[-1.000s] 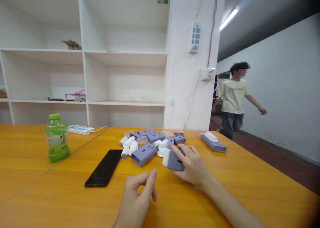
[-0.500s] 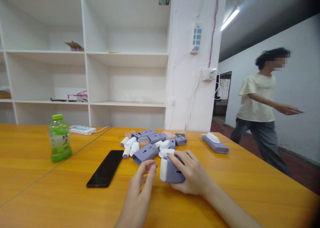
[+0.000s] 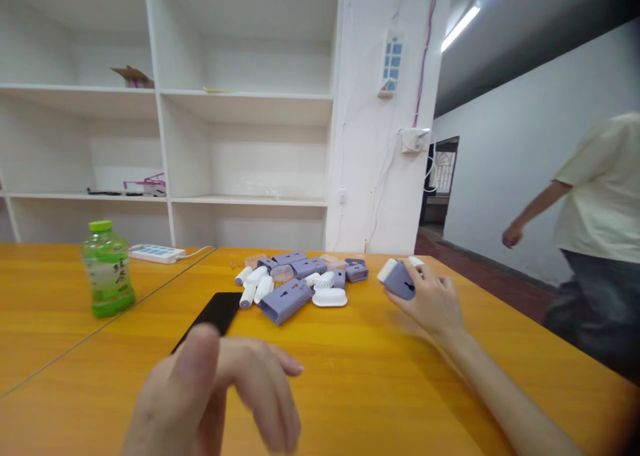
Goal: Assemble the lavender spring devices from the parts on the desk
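My right hand [image 3: 430, 299] is out at the right of the orange table [image 3: 380, 383], its fingers wrapped round a purple case with a white end [image 3: 399, 279]. My left hand [image 3: 220, 396] hovers close to the camera, blurred, with fingers loosely curled and apart and nothing in it. A pile of purple cases and white parts [image 3: 295, 283] lies in the table's middle, with a long purple case [image 3: 286, 300] and a white oval part [image 3: 329, 298] at its front.
A black phone [image 3: 215, 313] lies left of the pile, partly behind my left hand. A green bottle [image 3: 107, 269] and a white power strip [image 3: 155, 253] sit at the left. White shelves [image 3: 165, 109] stand behind. Another person [image 3: 595, 216] walks at the right.
My right hand carried the purple case from the table's middle out to the right. My left hand drew back toward the camera and let its fingers loosen. The other person walked closer on the right.
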Tool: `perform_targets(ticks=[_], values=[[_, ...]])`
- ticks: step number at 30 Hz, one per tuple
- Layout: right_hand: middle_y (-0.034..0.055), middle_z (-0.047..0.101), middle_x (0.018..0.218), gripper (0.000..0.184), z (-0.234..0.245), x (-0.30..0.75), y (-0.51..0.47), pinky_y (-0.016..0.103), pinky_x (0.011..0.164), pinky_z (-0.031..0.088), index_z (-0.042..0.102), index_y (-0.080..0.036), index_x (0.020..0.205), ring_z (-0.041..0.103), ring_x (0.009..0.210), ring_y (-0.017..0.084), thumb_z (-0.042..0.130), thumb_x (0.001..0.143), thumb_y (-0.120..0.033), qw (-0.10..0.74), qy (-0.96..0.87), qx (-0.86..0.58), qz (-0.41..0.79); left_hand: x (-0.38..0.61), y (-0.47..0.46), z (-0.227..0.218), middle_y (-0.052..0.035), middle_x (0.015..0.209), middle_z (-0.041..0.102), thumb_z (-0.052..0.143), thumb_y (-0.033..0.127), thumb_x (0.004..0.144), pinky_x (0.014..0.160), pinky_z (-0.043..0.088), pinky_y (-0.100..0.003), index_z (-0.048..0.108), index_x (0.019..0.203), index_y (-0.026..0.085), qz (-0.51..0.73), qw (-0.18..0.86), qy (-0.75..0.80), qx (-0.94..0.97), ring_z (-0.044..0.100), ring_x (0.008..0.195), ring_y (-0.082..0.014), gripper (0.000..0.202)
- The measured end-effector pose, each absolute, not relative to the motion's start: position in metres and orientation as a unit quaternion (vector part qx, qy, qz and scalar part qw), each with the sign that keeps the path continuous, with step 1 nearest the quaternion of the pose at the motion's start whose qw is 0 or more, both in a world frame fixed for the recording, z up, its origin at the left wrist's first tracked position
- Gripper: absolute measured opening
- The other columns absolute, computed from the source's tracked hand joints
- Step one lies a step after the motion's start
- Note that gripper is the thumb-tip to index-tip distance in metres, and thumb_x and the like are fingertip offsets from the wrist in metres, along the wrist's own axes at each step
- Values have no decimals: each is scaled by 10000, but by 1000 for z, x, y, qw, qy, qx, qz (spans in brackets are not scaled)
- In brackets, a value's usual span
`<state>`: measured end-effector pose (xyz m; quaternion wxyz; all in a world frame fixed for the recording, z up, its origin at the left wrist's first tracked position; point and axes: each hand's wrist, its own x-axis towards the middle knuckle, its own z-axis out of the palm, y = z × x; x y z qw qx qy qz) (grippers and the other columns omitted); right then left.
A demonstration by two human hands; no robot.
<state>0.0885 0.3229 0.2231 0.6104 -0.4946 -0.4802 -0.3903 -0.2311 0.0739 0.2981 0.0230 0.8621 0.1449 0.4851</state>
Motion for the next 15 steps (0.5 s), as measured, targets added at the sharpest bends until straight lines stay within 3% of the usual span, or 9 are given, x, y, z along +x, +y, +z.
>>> perform_targets(ticks=[2, 4, 6, 10, 15], values=[[194, 644, 1225, 617, 221, 92, 323, 484, 860, 396, 532, -181, 1376, 608, 1013, 384, 633, 879, -532, 621, -467, -505, -375, -231, 91, 314, -43, 596, 736, 397, 556, 1018, 754, 591, -359, 751, 584, 263, 561, -63, 251, 786, 722, 622, -217, 632], [171, 652, 1209, 611, 222, 86, 322, 467, 868, 402, 526, -197, 1371, 610, 1038, 373, 630, 882, -549, 627, -471, -503, -365, -232, 128, 334, -38, 796, 782, 563, 548, 945, 781, 583, -335, 774, 862, 231, 500, -105, 348, 786, 743, 758, -228, 389], [153, 660, 1184, 606, 225, 75, 323, 448, 882, 410, 534, -200, 1353, 608, 1069, 362, 650, 871, -548, 625, -488, -491, -360, -237, 175, 359, -47, 998, 785, 541, 495, 952, 766, 582, -305, 686, 1169, 218, 428, -193, 439, 766, 743, 869, -220, 380], [139, 671, 1154, 617, 226, 60, 327, 428, 875, 428, 550, -194, 1341, 623, 1045, 342, 688, 844, -532, 620, -523, -466, -353, -251, 260, 406, -143, 1155, 735, 568, 276, 952, 976, 504, -404, 663, 1185, 147, 386, -276, 521, 710, 679, 1089, -266, 282], [111, 677, 1130, 644, 223, 58, 330, 423, 852, 449, 554, -208, 1353, 648, 971, 311, 728, 802, -492, 622, -550, -437, -345, -252, 309, 417, -83, 1234, 692, 678, 414, 937, 1009, 497, -480, 661, 1182, 167, 295, -305, 577, 698, 651, 1135, -254, 349]])
